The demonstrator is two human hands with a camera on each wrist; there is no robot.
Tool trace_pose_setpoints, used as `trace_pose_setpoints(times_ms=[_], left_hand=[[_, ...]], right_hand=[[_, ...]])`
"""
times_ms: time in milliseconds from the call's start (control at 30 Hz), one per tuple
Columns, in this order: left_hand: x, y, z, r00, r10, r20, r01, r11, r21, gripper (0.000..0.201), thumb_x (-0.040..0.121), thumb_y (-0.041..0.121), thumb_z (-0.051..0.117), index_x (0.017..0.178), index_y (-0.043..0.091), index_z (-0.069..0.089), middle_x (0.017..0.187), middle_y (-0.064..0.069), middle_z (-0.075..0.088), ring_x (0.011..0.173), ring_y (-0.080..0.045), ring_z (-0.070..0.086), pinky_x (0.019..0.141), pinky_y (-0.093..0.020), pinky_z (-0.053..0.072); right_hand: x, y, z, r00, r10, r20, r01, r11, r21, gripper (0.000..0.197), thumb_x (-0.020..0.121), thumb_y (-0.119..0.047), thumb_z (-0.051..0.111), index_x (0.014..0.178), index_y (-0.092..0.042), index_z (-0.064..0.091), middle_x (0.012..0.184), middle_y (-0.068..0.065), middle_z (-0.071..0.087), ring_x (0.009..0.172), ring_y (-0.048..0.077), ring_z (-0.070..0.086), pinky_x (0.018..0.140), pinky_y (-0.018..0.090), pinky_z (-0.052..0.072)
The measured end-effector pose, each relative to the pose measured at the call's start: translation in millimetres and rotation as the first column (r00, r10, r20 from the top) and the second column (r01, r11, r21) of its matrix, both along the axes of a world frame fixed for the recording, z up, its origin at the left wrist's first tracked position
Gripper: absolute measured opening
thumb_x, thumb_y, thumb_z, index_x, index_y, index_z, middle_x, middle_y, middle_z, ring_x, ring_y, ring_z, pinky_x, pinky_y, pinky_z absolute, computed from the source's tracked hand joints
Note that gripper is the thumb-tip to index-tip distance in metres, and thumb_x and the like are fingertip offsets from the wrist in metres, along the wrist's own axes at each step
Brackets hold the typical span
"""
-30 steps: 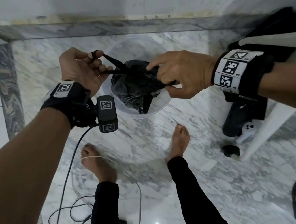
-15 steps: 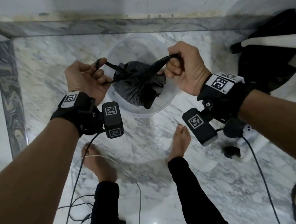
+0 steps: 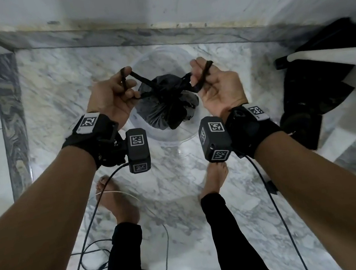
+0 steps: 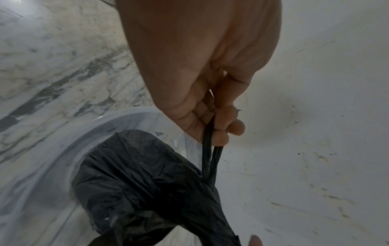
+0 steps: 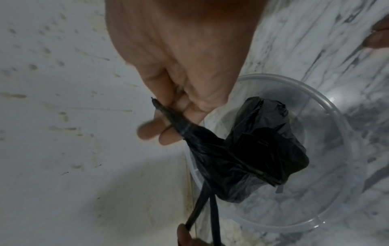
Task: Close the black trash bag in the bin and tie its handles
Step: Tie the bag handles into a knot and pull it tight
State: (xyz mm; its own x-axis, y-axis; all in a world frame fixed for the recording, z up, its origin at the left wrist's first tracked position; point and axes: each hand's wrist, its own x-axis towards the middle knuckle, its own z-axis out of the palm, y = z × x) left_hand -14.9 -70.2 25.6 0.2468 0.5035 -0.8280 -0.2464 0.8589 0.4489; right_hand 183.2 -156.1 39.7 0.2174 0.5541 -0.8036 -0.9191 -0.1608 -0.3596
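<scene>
A person is wearing black straps on both bare forearms, the left wrist strap (image 3: 93, 133) and the right wrist strap (image 3: 250, 128) each bearing a white square-code tag. A boxy black camera (image 3: 137, 150) is hanging from the left strap and another (image 3: 215, 141) from the right, both trailing dark cables (image 3: 272, 201). The person is standing barefoot in black trousers (image 3: 229, 238).

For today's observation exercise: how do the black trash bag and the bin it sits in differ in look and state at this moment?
The black trash bag is opaque and crumpled; the bin is see-through, smooth and round. The bag is bunched and held up by its handles, one gripped in the left hand, one in the right hand; the bin stands untouched on the marble floor. Both look like plastic.
</scene>
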Motion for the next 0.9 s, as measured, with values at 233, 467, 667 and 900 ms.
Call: trace_pose_setpoints(times_ms=[233, 467, 667, 900], left_hand=[[13, 2, 4, 0.988, -0.128, -0.082, 0.138, 0.983, 0.121, 0.022, 0.091, -0.003, 0.052, 0.096, 0.011, 0.067, 0.076, -0.006, 0.067, 0.042, -0.009, 0.054, 0.056, -0.022, 0.056], [43, 7, 28, 0.863, -0.358, -0.356, 0.455, 0.857, 0.24, 0.007, 0.083, 0.005, 0.067, 0.09, 0.004, 0.068, 0.064, -0.006, 0.066, 0.031, -0.009, 0.05, 0.042, -0.019, 0.051], [48, 10, 28, 0.793, -0.422, -0.44, 0.559, 0.792, 0.248, 0.006, 0.078, 0.01, 0.073, 0.081, 0.01, 0.068, 0.065, -0.009, 0.066, 0.03, -0.012, 0.046, 0.044, -0.021, 0.045], [45, 12, 20, 0.72, -0.473, -0.507, 0.655, 0.705, 0.273, 0.019, 0.081, 0.003, 0.066, 0.072, 0.018, 0.059, 0.066, -0.006, 0.064, 0.033, -0.012, 0.051, 0.047, -0.026, 0.049]], right_hand=[[-28, 14, -11, 0.932, 0.202, 0.302, -0.154, 0.972, -0.176, 0.04, 0.089, 0.006, 0.057, 0.129, 0.008, 0.052, 0.098, 0.006, 0.065, 0.078, 0.021, 0.065, 0.07, 0.029, 0.062], [-34, 24, -9, 0.065, 0.663, 0.746, -0.596, 0.625, -0.504, 0.058, 0.083, -0.014, 0.064, 0.139, -0.014, 0.049, 0.077, 0.005, 0.073, 0.072, 0.007, 0.06, 0.067, 0.01, 0.043], [-35, 27, -8, -0.071, 0.63, 0.774, -0.623, 0.578, -0.527, 0.061, 0.082, -0.01, 0.065, 0.14, -0.01, 0.047, 0.095, 0.014, 0.074, 0.086, 0.018, 0.066, 0.057, -0.006, 0.036], [-37, 24, -14, -0.054, 0.6, 0.799, -0.648, 0.587, -0.485, 0.058, 0.082, -0.01, 0.066, 0.138, -0.012, 0.05, 0.11, 0.007, 0.072, 0.099, 0.012, 0.066, 0.065, -0.008, 0.035]])
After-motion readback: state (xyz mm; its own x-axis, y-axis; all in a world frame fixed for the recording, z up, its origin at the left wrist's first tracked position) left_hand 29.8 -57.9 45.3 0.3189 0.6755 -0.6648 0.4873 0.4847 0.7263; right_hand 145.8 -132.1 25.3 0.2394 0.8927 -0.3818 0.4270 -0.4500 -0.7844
